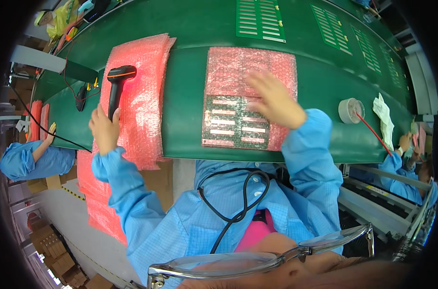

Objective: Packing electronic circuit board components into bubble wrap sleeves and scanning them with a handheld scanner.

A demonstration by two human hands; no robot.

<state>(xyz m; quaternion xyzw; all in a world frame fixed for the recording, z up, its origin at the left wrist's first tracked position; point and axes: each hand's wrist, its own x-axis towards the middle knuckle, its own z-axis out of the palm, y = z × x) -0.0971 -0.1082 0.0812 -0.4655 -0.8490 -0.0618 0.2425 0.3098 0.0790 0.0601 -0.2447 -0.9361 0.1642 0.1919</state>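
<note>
My left hand (104, 127) is closed round the handle of a black barcode scanner (115, 91) with an orange stripe. The scanner's head casts red light onto a thick stack of pink bubble-wrap bags (146, 96). In front of me, a green circuit board panel (223, 126) with rows of pale strips shows inside a clear pinkish bubble-wrap bag (228, 65). Over the bag's right half, my right hand (275, 101) is open and palm down, with its fingers stretched out and slightly blurred. Whether it presses on the bag I cannot tell.
Several bare green panels (261, 20) lie along the far side of the green work surface (187, 103). At right stand a round tub (350, 111) with a red stick and a white cloth (383, 118). Co-workers' blue sleeves (38, 159) show at both sides. A black cable (40, 125) runs at left.
</note>
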